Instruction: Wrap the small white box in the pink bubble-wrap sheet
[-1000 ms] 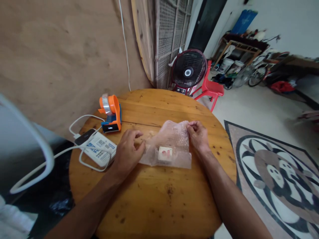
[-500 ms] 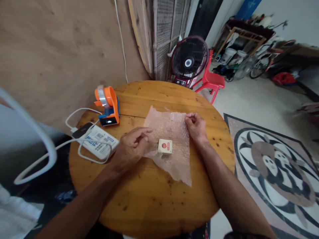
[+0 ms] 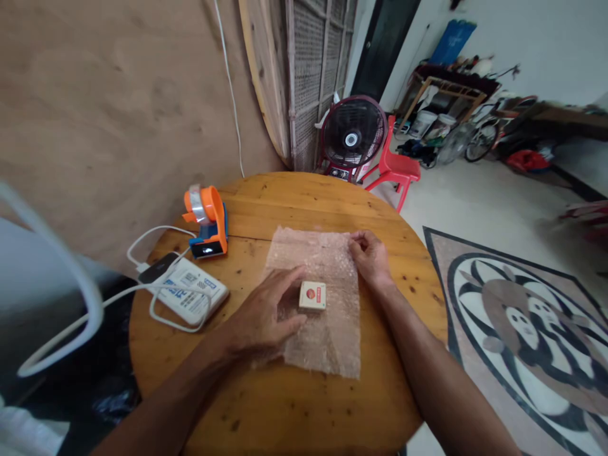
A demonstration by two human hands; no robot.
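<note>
A pinkish sheet of bubble wrap [image 3: 327, 329] lies spread flat on the round wooden table [image 3: 294, 405]. A small cream box with a red mark [image 3: 312, 296] sits on the sheet near its middle. My left hand [image 3: 263, 320] lies flat on the sheet's left part, fingers stretched out, fingertips next to the box. My right hand [image 3: 370, 259] is at the sheet's far right corner, fingers curled and pinching the wrap's edge.
An orange and blue tape dispenser [image 3: 208, 221] stands at the table's back left. In front of it are a white power bank [image 3: 190, 291], a dark phone [image 3: 154, 268] and white cables. A floor fan [image 3: 351, 136] and a red chair [image 3: 396, 168] stand beyond the table.
The bubble wrap, folded over the box a second ago, has been unfolded and spread flat. My left hand went from pinching the wrap to lying flat on it.
</note>
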